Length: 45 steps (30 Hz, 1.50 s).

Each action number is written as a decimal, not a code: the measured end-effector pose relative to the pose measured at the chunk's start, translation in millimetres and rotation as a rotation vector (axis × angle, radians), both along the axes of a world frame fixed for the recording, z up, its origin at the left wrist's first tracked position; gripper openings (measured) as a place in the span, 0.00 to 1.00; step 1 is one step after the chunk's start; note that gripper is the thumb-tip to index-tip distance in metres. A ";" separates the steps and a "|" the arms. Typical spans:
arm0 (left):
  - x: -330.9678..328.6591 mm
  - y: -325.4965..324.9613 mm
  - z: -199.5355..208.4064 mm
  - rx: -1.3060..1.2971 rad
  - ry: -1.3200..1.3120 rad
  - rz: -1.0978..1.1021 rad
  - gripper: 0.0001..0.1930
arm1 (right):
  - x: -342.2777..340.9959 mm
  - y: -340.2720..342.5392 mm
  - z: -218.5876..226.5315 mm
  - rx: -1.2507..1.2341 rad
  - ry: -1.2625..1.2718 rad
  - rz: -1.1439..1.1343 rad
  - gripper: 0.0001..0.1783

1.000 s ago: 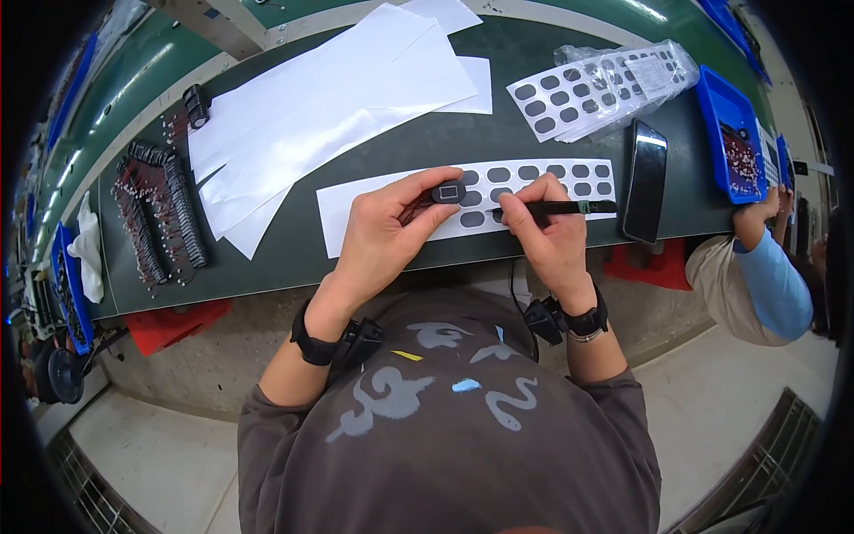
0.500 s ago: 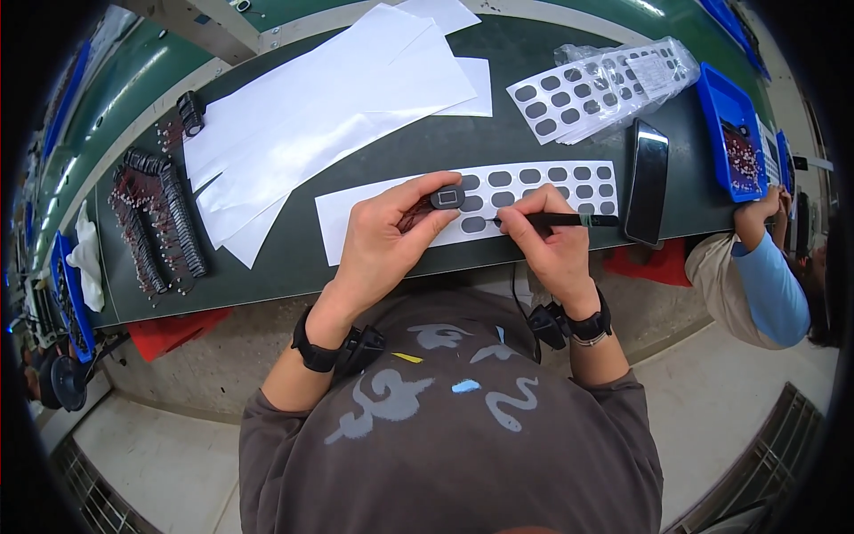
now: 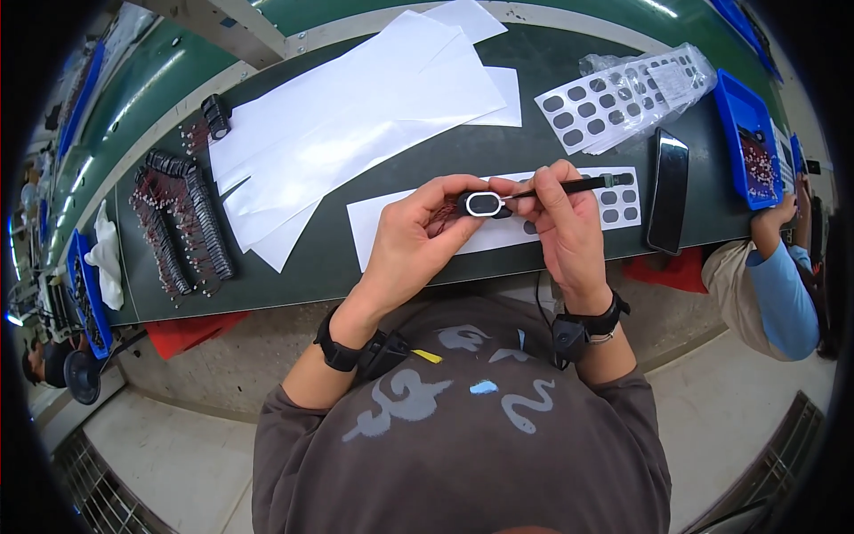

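My left hand (image 3: 409,245) is closed around a small black oval speaker (image 3: 481,206) with thin dark red wires, its face turned up. A white-edged oval shows on that face. My right hand (image 3: 574,233) grips black tweezers (image 3: 584,185), their tip pointing left and meeting the speaker's right edge. The fingertips of both hands nearly meet there. Whether the tip pinches the oval sticker or only touches it is too small to tell. Under the hands lies a white sheet of dark grey oval stickers (image 3: 366,222), partly covered by them.
Large white paper sheets (image 3: 356,98) cover the bench's back left, beside rows of wired black speakers (image 3: 209,222). A bagged sticker stack (image 3: 614,98), a black phone (image 3: 667,191) and a blue tray (image 3: 738,107) are at right. A co-worker's arm (image 3: 783,289) reaches in beyond.
My right hand has lifted the tweezers from the sticker sheet to the speaker in my left hand. The speaker's face now shows a white-edged oval. The whole view has shifted slightly.
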<state>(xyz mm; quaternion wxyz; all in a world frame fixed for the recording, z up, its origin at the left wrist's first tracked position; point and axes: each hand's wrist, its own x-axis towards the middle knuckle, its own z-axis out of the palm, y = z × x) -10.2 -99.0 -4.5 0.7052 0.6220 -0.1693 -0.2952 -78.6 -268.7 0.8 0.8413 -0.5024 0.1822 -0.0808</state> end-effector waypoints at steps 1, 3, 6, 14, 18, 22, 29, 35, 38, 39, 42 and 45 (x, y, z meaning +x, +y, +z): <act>0.5 -0.2 1.7 -0.009 0.012 -0.001 0.15 | 0.3 -0.6 -2.0 0.002 0.003 0.003 0.10; 1.3 1.1 0.6 0.010 0.018 -0.006 0.15 | -2.2 -4.8 -8.1 0.009 0.006 0.031 0.11; 3.0 2.8 -1.9 0.044 0.025 -0.023 0.15 | -0.2 -7.4 -10.8 0.015 0.012 0.056 0.11; 3.7 3.8 -3.2 0.066 0.009 -0.036 0.15 | 0.6 -12.5 -11.2 -0.004 0.059 0.096 0.10; 3.2 3.6 -1.3 0.060 -0.010 -0.022 0.16 | 1.4 -13.1 -9.8 -0.023 0.085 0.099 0.10; 5.5 7.6 -3.8 0.159 0.000 -0.094 0.16 | 2.2 -12.5 -8.5 -0.038 0.093 0.098 0.10; 4.4 8.6 -3.0 0.162 -0.005 -0.090 0.16 | 2.3 -9.0 -6.2 -0.023 0.068 0.095 0.10; 4.3 8.0 -3.6 0.156 -0.012 -0.081 0.16 | 2.5 -9.9 -7.4 -0.049 0.094 0.094 0.10; 3.8 8.0 -3.4 0.151 -0.017 -0.076 0.16 | 2.6 -9.2 -6.6 -0.057 0.093 0.092 0.10; 4.1 8.4 -2.4 0.158 -0.015 -0.080 0.16 | 2.6 -9.0 -6.5 -0.060 0.090 0.092 0.10; 5.1 7.5 -0.7 0.173 -0.009 -0.092 0.16 | 2.5 -9.7 -8.4 -0.065 0.086 0.091 0.10; 4.8 4.4 -0.4 0.077 0.026 -0.078 0.17 | 1.7 -10.1 -8.7 -0.075 0.080 0.087 0.10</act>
